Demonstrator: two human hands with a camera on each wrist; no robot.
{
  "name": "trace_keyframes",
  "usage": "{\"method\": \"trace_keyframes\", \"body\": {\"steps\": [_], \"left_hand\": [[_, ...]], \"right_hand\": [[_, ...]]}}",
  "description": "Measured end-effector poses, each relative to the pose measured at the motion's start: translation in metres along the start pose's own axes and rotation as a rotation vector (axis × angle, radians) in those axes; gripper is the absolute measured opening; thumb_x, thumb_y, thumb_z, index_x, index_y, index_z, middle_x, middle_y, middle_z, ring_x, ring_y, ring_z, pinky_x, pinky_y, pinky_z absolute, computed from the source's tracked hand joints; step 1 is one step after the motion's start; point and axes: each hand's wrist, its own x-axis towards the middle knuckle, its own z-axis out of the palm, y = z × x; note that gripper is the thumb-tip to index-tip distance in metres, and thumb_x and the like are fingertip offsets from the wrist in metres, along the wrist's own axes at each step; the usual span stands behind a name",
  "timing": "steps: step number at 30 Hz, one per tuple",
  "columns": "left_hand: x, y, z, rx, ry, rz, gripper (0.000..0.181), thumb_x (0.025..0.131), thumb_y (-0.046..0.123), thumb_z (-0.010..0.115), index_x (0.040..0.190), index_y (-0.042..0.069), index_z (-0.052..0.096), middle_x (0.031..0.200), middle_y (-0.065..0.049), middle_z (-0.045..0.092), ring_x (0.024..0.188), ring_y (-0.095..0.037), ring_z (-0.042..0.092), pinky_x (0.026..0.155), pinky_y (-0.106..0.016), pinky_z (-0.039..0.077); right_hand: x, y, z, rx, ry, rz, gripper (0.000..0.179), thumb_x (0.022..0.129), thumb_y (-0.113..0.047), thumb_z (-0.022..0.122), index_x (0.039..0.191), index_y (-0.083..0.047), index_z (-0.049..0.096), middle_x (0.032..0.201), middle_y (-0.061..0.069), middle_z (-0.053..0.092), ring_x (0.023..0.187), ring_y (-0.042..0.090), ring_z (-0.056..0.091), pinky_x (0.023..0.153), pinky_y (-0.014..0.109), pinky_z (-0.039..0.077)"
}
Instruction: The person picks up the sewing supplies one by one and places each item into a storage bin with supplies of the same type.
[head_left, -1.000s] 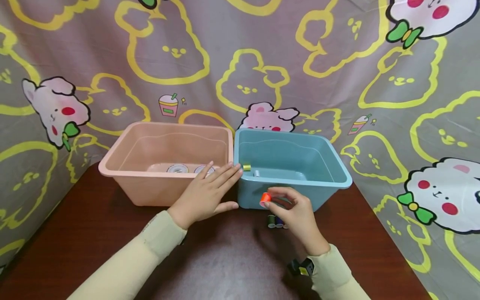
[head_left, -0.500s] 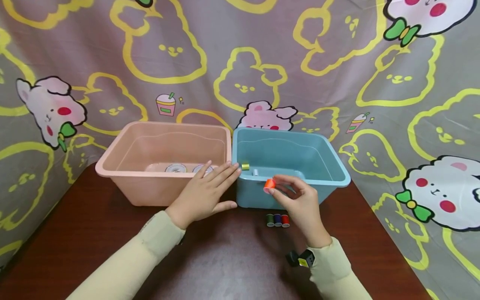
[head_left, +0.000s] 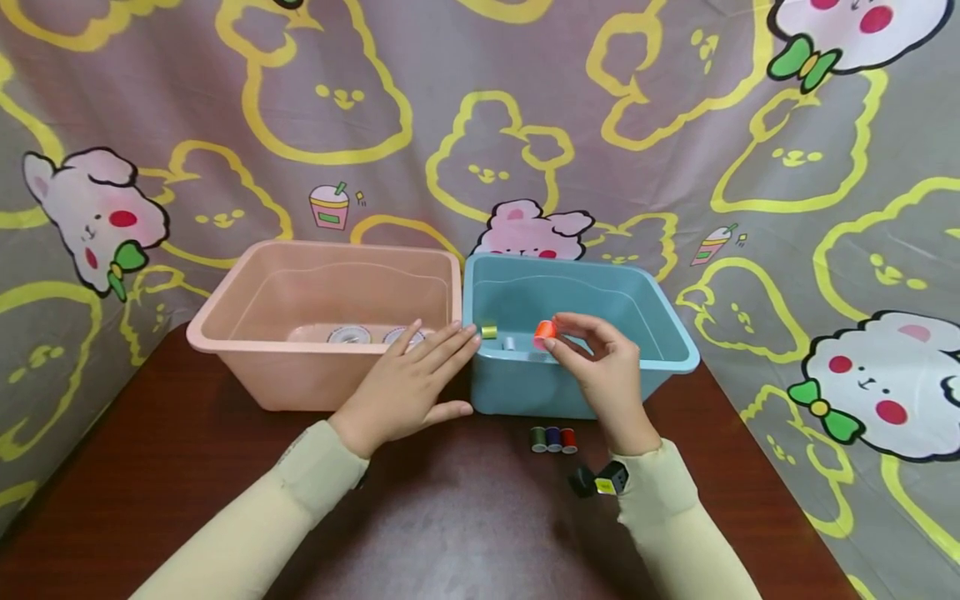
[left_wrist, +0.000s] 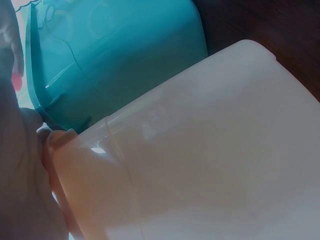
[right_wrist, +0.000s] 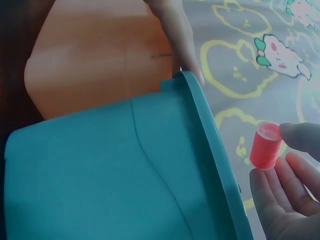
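Note:
My right hand [head_left: 603, 367] pinches a bright orange spool of thread [head_left: 545, 334] between thumb and fingertips, over the front rim of the blue bin [head_left: 570, 387]. The right wrist view shows the spool [right_wrist: 266, 145] beyond that rim. My left hand [head_left: 408, 383] lies with fingers straight across the neighbouring rims of the pink bin [head_left: 300, 379] and the blue one. Inside the blue bin are a yellow spool [head_left: 489, 331] and a silver-white spool [head_left: 509, 342]. A green spool [head_left: 538, 440], a dark blue spool [head_left: 553, 440] and a red spool [head_left: 568, 441] stand in a row on the table.
Two round white discs, a left one [head_left: 349, 334] and a right one [head_left: 397, 336] partly behind the left hand, lie in the pink bin. Both bins stand side by side on the dark wooden table [head_left: 465, 517]. A patterned curtain [head_left: 660, 100] hangs behind and beside them.
My right hand has risen and moved forward with the orange spool, from in front of the blue bin to above its front rim. The red spool has come into full view. My left hand stays put.

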Motion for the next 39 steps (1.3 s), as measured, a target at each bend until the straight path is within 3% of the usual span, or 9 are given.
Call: {"method": "trace_keyframes", "body": {"steps": [4,11,19,33,39], "left_hand": [[0.0,0.0,-0.001,-0.011,-0.015,-0.007,0.083,0.098,0.062,0.052,0.162,0.014,0.027,0.168,-0.004,0.022,0.155,-0.022,0.017,0.125,-0.051,0.007],[0.0,0.001,-0.002,-0.009,-0.014,-0.008,0.083,0.098,0.063,0.051,0.162,0.014,0.027,0.168,-0.004,0.023,0.155,-0.023,0.018,0.125,-0.052,0.009],[-0.001,0.002,-0.001,-0.007,-0.003,-0.006,0.083,0.099,0.062,0.051,0.161,0.013,0.028,0.167,-0.004,0.024,0.154,-0.024,0.021,0.124,-0.053,0.011],[-0.002,0.001,-0.002,-0.012,-0.01,-0.012,0.083,0.099,0.062,0.051,0.162,0.014,0.026,0.167,-0.004,0.024,0.154,-0.024,0.02,0.125,-0.052,0.008],[-0.002,0.001,-0.002,-0.015,-0.004,-0.005,0.083,0.099,0.061,0.051,0.162,0.013,0.026,0.167,-0.005,0.024,0.154,-0.024,0.021,0.125,-0.052,0.009]], "right_hand": [[0.012,0.002,-0.001,-0.005,0.001,0.041,0.036,0.084,-0.014,0.084,0.118,-0.007,0.074,0.115,0.009,0.073,0.106,0.021,0.069,0.084,0.027,0.059],[0.034,0.002,0.0,-0.056,-0.019,0.102,0.039,0.085,-0.026,0.085,0.119,-0.01,0.073,0.115,0.006,0.073,0.107,0.018,0.068,0.087,0.025,0.057],[0.066,-0.003,-0.001,0.038,0.001,0.172,0.037,0.084,-0.019,0.085,0.117,-0.006,0.073,0.109,0.005,0.074,0.103,0.018,0.068,0.09,0.024,0.056],[0.096,0.0,-0.007,-0.023,-0.004,0.285,0.044,0.085,-0.022,0.084,0.123,-0.004,0.069,0.111,0.002,0.071,0.104,0.014,0.067,0.094,0.026,0.054],[0.113,0.004,-0.002,0.053,-0.01,0.362,0.041,0.087,-0.014,0.082,0.122,0.001,0.067,0.11,0.009,0.069,0.099,0.019,0.07,0.095,0.032,0.056]]}}
